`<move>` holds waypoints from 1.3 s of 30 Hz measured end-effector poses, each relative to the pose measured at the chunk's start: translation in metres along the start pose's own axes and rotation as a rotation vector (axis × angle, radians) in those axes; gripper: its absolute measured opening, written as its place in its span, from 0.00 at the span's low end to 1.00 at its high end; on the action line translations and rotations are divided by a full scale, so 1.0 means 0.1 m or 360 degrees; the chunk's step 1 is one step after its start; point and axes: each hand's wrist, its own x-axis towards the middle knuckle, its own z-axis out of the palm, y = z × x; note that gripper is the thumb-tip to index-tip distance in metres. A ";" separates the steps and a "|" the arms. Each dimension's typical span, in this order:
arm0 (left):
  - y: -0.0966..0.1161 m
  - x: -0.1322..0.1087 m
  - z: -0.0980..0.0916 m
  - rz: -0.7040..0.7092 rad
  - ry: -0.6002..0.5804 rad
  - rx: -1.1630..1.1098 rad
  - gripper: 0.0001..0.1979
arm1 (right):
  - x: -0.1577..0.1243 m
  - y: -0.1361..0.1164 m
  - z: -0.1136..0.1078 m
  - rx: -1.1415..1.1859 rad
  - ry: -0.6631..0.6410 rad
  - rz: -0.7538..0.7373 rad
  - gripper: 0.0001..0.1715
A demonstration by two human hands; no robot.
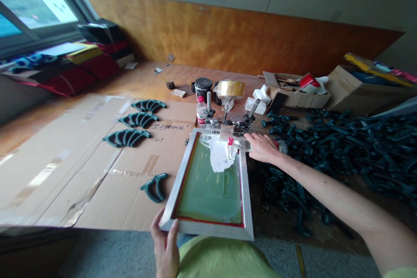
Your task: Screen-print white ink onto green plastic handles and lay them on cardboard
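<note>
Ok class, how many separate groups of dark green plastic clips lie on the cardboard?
4: three fanned rows across the cardboard, and one lone clip beside the screen-printing frame. More could be hidden under the frame.

Screen-printing workshop: framed mesh screen, ink tin, heaped plastic parts.

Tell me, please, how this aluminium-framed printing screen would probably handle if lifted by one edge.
The aluminium frame looks rigid and probably fairly light for its size, since the left hand grips just its near edge. The green-coated mesh seems thin, so it is likely fragile under a sharp push.
</note>
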 end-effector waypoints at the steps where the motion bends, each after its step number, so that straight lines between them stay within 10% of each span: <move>1: 0.00 0.00 0.00 0.0001 -0.0001 0.0006 0.33 | 0.00 0.00 0.00 0.0003 0.0002 -0.0002 0.33; 27: -0.01 0.00 0.01 0.0037 -0.0006 -0.0007 0.30 | -0.03 0.01 0.03 0.0058 0.0062 0.0027 0.35; 39: 0.00 0.02 0.00 -0.0035 0.0037 0.0088 0.34 | -0.04 0.42 0.09 0.1145 0.0661 0.0055 0.42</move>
